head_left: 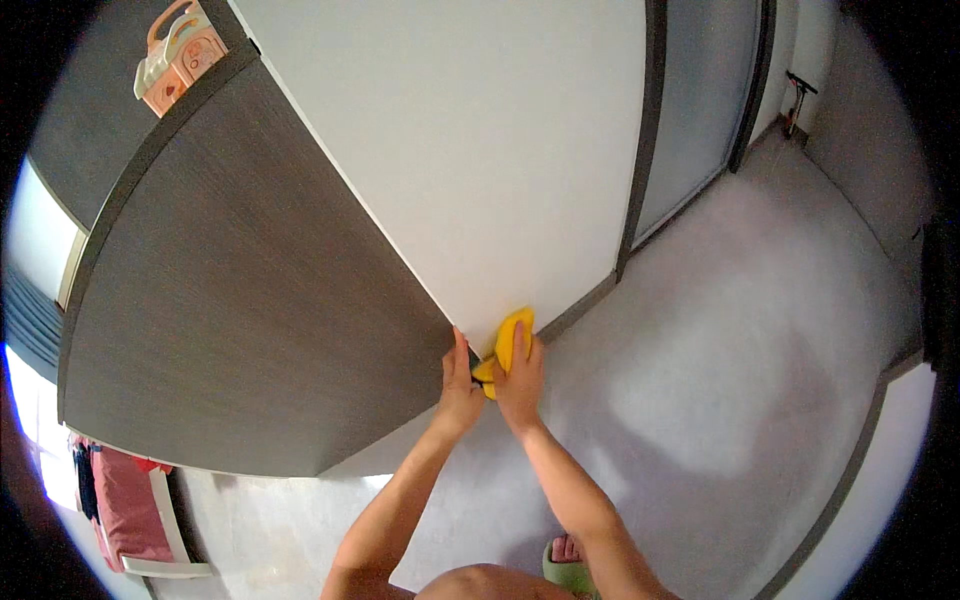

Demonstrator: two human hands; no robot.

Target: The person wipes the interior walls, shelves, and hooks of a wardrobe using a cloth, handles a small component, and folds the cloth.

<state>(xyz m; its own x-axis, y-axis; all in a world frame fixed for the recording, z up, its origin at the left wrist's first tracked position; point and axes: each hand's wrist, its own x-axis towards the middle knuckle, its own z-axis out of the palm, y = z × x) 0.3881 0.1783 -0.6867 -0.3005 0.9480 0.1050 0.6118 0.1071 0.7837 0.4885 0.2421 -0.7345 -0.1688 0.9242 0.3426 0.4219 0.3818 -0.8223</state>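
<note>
My right hand (521,380) grips a yellow cloth (513,335) and presses it against the bottom of the white wall panel (490,150), close to its lower corner. Folds of the cloth bulge out past the fingers and into the gap between my hands. My left hand (460,390) lies with its fingers stretched upward against the edge of the dark wood-grain panel (260,280), right beside the corner. A small dark patch shows between the two hands; what it is I cannot make out.
A frosted glass door (695,110) in a dark frame stands to the right. Grey floor (690,400) spreads below, with a green slipper (570,572) on my foot. A pink and white toy case (180,60) sits upper left; a pink-covered piece of furniture (132,505) stands lower left.
</note>
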